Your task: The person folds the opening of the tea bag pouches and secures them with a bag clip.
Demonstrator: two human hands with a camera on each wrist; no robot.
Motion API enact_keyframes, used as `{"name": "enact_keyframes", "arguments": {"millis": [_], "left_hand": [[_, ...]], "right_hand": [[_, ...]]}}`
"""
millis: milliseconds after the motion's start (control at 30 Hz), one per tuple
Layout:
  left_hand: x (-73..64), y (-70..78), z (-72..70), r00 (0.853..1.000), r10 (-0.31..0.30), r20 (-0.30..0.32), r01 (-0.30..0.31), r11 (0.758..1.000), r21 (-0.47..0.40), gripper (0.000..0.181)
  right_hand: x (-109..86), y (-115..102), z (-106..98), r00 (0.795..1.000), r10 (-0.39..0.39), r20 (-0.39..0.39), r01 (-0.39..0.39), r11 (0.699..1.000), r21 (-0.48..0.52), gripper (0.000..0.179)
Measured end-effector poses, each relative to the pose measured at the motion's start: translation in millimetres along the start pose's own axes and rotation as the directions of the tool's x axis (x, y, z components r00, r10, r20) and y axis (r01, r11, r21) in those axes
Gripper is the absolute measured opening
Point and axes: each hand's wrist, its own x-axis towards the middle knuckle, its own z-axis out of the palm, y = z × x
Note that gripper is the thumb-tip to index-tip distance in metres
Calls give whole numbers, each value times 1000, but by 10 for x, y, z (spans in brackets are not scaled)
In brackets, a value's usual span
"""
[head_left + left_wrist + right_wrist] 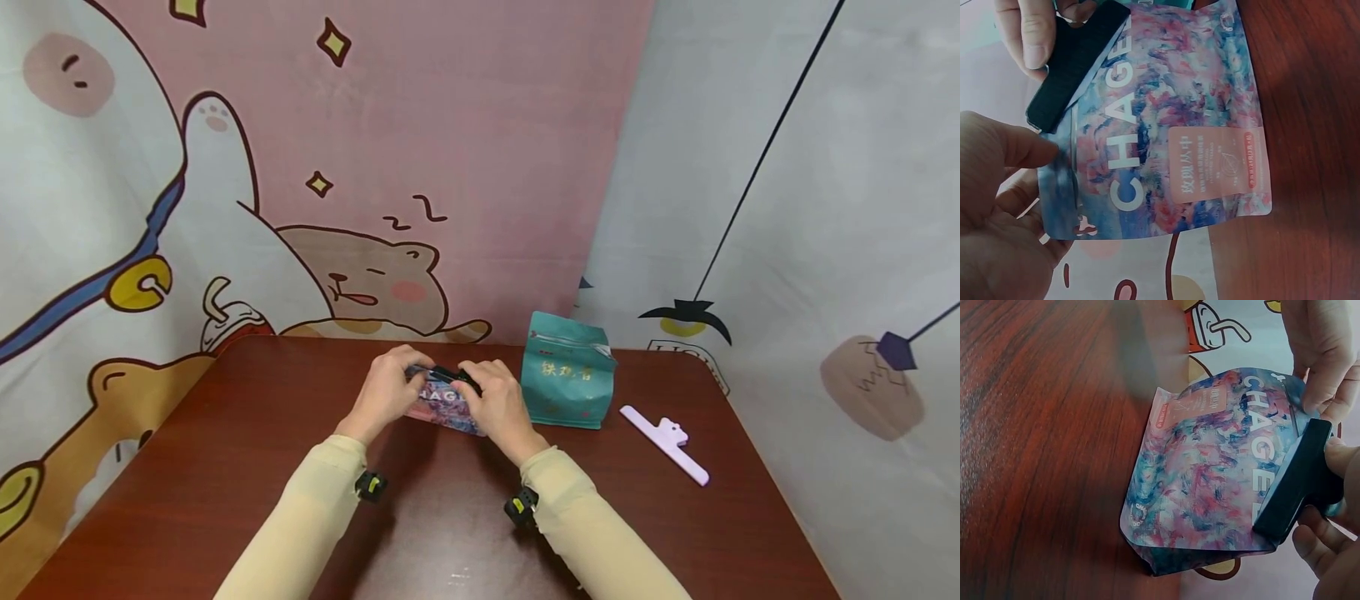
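Observation:
Upright on the table stands a colourful pouch (438,412) with white "CHAGE" lettering and a pink label. My left hand (384,393) pinches its top edge near the left corner, the thumb on the front face and the fingers behind. With my right hand (500,407) I grip a black clip (1300,478) by its handle part, thumb on one side and fingers on the other. The clip's long bar lies slanted over the right part of the pouch's top edge. In the left wrist view the left thumb is close beside the bar's end.
Just right of my right hand stands a teal pouch (567,379) with gold lettering. Farther right a pale lilac clip (667,442) lies on the brown table (442,533). A printed cloth (480,142) hangs behind the table.

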Motion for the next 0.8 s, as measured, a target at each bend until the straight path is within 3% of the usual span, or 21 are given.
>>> {"name": "enact_keyframes", "arguments": {"millis": [367,800], "left_hand": [[12,87,-17,1000,5,21,-5,1000,-13,26],[49,258,-9,999,42,20,-42,999,1,29]], "right_hand": [[-19,15,-102,999,32,38,-32,999,9,39],[-137,156,-323,999,44,-19,-43,998,34,36]]}}
